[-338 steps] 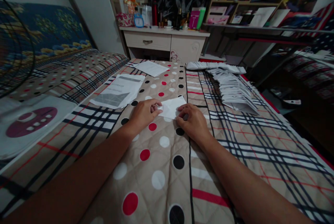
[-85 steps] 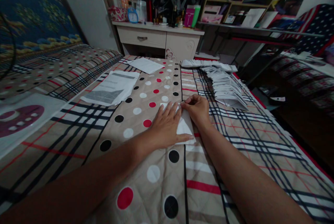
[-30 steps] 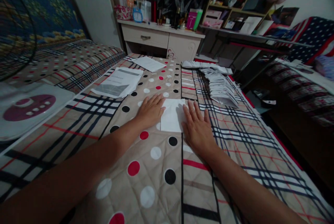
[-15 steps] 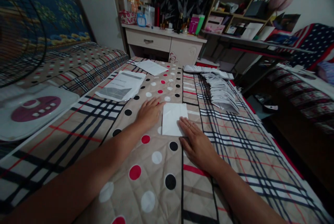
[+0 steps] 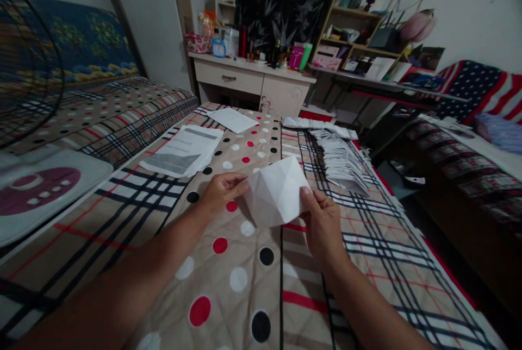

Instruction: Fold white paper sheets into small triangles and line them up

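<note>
A white sheet of paper (image 5: 277, 192) with crossing fold creases is held up off the bedspread, tilted, between both hands. My left hand (image 5: 223, 191) pinches its left corner between thumb and fingers. At the right edge my right hand (image 5: 322, 217) grips it, thumb on top and the other fingers behind. Beyond and to the left, a printed grey-and-white packet (image 5: 183, 150) lies flat, with a stack of white sheets (image 5: 232, 119) farther back. To the right stands a row of folded paper pieces (image 5: 340, 160), tightly packed, and another strip of them (image 5: 318, 126) lies behind it.
The work surface is a quilted, dotted and plaid bedspread (image 5: 238, 279). A fan (image 5: 28, 62) and a white plastic lid (image 5: 53, 187) are at the left. Beyond the bed stands a white dresser (image 5: 228, 77) with bottles and a blue clock (image 5: 218, 47).
Both hands, which lay flat on and beside the paper, now grip its edges. The paper has been lifted, tilted and partly opened, showing its creases. The view has shifted slightly.
</note>
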